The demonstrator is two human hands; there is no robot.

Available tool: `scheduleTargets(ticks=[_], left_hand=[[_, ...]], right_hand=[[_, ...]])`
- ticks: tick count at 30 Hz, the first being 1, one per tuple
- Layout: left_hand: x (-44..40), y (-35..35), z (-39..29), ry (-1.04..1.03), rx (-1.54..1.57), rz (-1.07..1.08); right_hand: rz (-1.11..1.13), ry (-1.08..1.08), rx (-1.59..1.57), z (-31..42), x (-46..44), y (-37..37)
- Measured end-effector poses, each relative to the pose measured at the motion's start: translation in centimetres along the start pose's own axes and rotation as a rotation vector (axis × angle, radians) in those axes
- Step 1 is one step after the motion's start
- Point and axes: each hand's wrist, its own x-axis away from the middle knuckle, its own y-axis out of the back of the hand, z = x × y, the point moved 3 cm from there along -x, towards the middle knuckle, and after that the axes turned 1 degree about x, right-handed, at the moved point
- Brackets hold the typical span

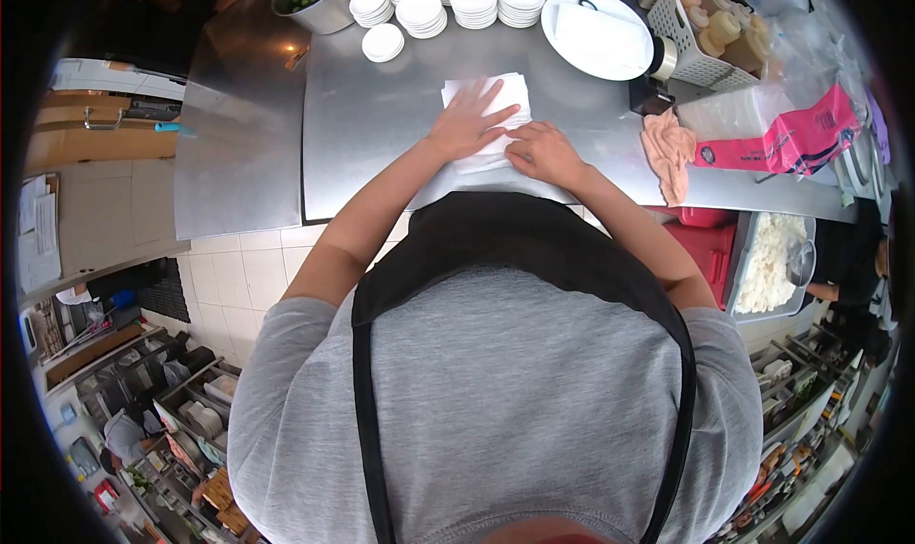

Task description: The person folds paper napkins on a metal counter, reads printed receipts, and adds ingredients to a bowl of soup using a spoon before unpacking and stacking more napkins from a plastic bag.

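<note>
Hands, two, touch one white napkin stack.

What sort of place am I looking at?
Most likely a restaurant kitchen: stacked white dishes and a crate of bottles on a steel counter, plus a tub of what looks like rice.

Soft light is brightening the worktop, a warm glint is showing far left, and fisheye distortion is curving the edges.

The napkins are plain white. The apron is solid black; the shirt is heathered grey. The rag is peach; the bag, pink.
</note>
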Motion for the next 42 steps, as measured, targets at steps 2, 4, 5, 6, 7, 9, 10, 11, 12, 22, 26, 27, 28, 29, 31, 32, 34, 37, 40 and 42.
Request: scheduleTargets(ticks=[2,4,5,6,7,9,10,11,12,22,26,27,28,29,31,32,34,37,40,42], left_hand=[[-0.1,0.0,0.0,-0.007,0.010,-0.002],[-0.1,0.1,-0.2,0.002,0.022,0.002],[-0.1,0.2,-0.3,0.015,0.036,0.005],[-0.1,0.4,-0.6,0.013,0.035,0.003],[0.1,0.3,-0.7,0.012,0.081,-0.044],[0.1,0.2,-0.8,0.012,0.127,-0.090],[-0.1,-0.1,-0.7,0.042,0.105,-0.109],[-0.2,-0.2,-0.6,0.071,0.083,-0.128],[-0.4,-0.5,-0.5,0.067,0.082,-0.129],[-1.3,4.1,6.8,0.672,0.874,-0.123],[-1.3,5.8,6.8,0.610,0.705,-0.176],[-1.3,5.7,6.5,0.594,0.653,-0.164],[-1.2,5.5,6.0,0.592,0.652,-0.166],[-1.3,5.2,5.0,0.487,0.527,-0.225],[-1.2,3.4,3.7,0.378,0.400,-0.290],[-1.1,1.2,3.5,0.286,0.258,-0.281],[-0.8,-0.6,2.5,0.193,0.107,-0.284],[0.1,-0.9,0.5,0.169,0.142,-0.271],[0.0,-1.1,0.9,0.150,0.034,-0.113],[0.1,-1.0,0.8,0.140,0.035,-0.117]], right_hand=[[0.052,0.024,0.058,0.2,-0.1,0.1],[0.029,0.057,0.090,0.6,0.1,0.6],[0.008,0.092,0.119,0.9,0.1,0.9],[0.007,0.092,0.122,0.7,0.3,0.8],[-0.022,0.064,0.112,0.4,0.6,0.8],[-0.051,0.035,0.101,-0.2,1.0,0.4],[-0.060,-0.021,0.018,-0.7,0.9,0.4],[-0.070,-0.077,-0.064,-1.1,0.8,0.3],[-0.072,-0.079,-0.062,-1.5,0.6,0.2],[-0.107,-0.651,-0.599,-6.5,-3.1,-2.7],[-0.229,-0.642,-0.627,-6.9,-4.4,-2.5],[-0.231,-0.640,-0.626,-6.9,-4.8,-2.2],[-0.169,-0.677,-0.560,-7.2,-5.0,-2.2],[-0.108,-0.714,-0.492,-7.5,-5.2,-2.3],[-0.100,-0.688,-0.417,-7.6,-5.3,-2.2],[-0.089,-0.661,-0.344,-7.7,-5.5,-2.2],[-0.099,-0.629,-0.451,-8.6,-4.9,-3.9],[-0.062,-0.641,-0.673,-6.7,-4.3,-2.1],[-0.066,-0.664,-0.583,-6.8,-3.6,-1.4],[-0.035,-0.727,-0.714,-6.7,-3.6,-0.1]])
